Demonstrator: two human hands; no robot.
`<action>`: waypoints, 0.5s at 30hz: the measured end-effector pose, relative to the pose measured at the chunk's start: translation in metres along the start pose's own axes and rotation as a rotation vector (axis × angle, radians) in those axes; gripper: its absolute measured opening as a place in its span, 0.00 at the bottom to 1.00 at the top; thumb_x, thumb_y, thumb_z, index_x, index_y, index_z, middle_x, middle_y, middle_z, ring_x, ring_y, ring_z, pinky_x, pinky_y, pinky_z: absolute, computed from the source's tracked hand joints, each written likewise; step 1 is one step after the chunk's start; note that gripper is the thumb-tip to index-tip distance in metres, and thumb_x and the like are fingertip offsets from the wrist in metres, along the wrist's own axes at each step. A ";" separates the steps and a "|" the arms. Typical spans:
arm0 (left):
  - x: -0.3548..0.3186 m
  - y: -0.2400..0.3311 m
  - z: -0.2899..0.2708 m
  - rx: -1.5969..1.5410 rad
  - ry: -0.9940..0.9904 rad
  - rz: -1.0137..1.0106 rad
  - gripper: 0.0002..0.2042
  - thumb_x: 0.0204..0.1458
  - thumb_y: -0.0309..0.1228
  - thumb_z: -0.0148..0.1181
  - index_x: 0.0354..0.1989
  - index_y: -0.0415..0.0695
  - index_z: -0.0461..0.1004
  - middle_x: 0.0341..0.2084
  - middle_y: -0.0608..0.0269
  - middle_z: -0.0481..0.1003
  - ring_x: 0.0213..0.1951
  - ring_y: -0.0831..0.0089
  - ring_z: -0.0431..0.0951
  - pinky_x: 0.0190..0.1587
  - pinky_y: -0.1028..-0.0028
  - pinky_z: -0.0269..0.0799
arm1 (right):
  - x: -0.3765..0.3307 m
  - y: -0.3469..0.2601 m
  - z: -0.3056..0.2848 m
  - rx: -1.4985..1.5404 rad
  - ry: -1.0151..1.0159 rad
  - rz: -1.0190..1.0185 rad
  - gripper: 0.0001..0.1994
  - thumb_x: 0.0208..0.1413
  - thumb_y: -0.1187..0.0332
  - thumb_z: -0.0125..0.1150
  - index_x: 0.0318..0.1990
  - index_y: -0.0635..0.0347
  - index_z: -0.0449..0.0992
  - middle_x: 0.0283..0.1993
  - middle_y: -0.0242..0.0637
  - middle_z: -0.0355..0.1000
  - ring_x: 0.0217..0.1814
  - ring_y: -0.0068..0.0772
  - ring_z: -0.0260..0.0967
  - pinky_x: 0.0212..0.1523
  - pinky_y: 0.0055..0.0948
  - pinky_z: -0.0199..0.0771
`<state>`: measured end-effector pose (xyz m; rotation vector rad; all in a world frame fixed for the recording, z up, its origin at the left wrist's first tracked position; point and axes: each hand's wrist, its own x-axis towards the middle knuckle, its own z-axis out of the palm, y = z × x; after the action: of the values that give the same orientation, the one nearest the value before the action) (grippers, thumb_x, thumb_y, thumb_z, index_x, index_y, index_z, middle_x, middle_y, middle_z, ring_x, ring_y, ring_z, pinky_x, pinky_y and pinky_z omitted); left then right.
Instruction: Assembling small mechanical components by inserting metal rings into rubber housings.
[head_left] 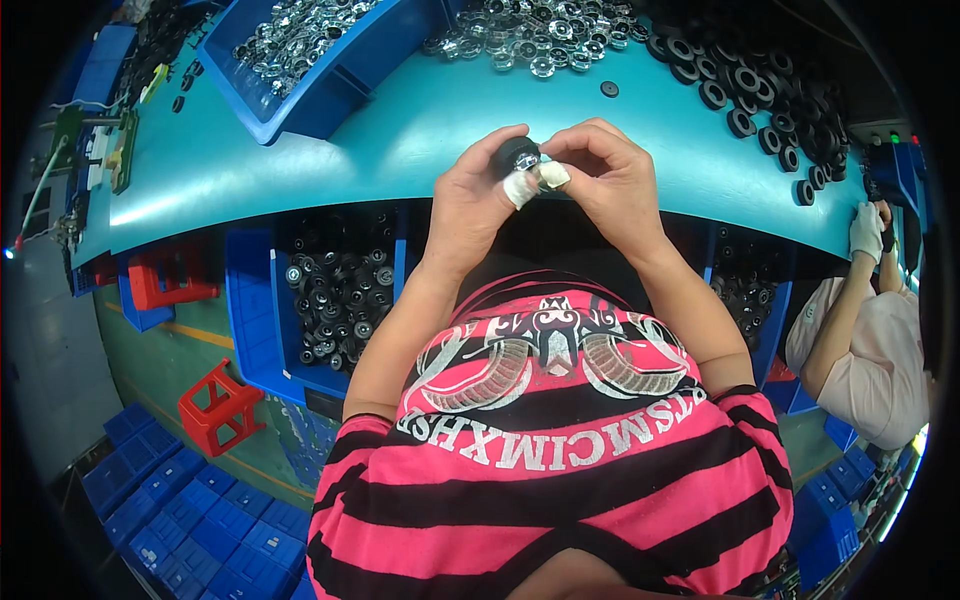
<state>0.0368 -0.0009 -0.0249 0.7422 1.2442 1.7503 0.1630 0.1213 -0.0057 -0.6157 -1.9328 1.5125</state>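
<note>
Just above the near edge of the turquoise table (420,140), I hold a small black toy wheel (517,150) with a shiny chrome hub. My left hand (468,195) grips it from the left, fingers curled behind and thumb in front. From the other side, my right hand (618,185) pinches at its right edge. White wrapping covers both thumb tips and hides part of the wheel. Chrome hubs (540,35) lie heaped beyond my hands. Black tyres (770,100) are spread at the far right, and a lone black disc (609,89) rests between the heaps.
A blue bin (330,100) of chrome pieces stands on the table at the left. Below the edge, another blue bin (285,330) holds assembled wheels. Red stools (220,408) and stacked blue crates (190,510) are lower left. A gloved co-worker (860,340) sits at the right.
</note>
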 end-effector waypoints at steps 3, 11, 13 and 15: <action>0.003 -0.002 -0.005 -0.032 -0.019 -0.035 0.23 0.57 0.27 0.65 0.61 0.37 0.68 0.44 0.64 0.74 0.46 0.77 0.73 0.51 0.74 0.71 | -0.001 0.002 0.003 0.030 -0.001 0.056 0.08 0.50 0.77 0.69 0.39 0.63 0.84 0.35 0.32 0.77 0.36 0.23 0.77 0.39 0.21 0.78; 0.001 -0.013 -0.008 -0.081 -0.030 0.003 0.20 0.61 0.28 0.61 0.60 0.38 0.66 0.44 0.64 0.73 0.47 0.76 0.73 0.51 0.75 0.70 | -0.003 0.010 0.007 0.202 -0.086 0.126 0.09 0.53 0.75 0.68 0.42 0.64 0.83 0.40 0.34 0.76 0.40 0.23 0.76 0.40 0.22 0.79; 0.002 -0.013 -0.009 -0.098 -0.017 0.023 0.20 0.62 0.29 0.59 0.60 0.37 0.67 0.43 0.62 0.74 0.46 0.75 0.74 0.50 0.74 0.72 | -0.004 0.011 0.009 0.312 -0.064 0.201 0.10 0.54 0.75 0.67 0.44 0.64 0.82 0.44 0.35 0.75 0.41 0.24 0.76 0.41 0.22 0.78; 0.002 -0.014 -0.010 -0.094 0.010 0.054 0.19 0.63 0.29 0.57 0.59 0.35 0.67 0.43 0.59 0.76 0.44 0.74 0.76 0.49 0.73 0.74 | -0.004 0.010 0.012 0.438 -0.018 0.316 0.12 0.55 0.75 0.66 0.47 0.64 0.81 0.48 0.36 0.73 0.42 0.25 0.75 0.42 0.23 0.78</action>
<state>0.0319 -0.0015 -0.0411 0.7190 1.1499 1.8456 0.1572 0.1130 -0.0178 -0.7294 -1.4882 2.0633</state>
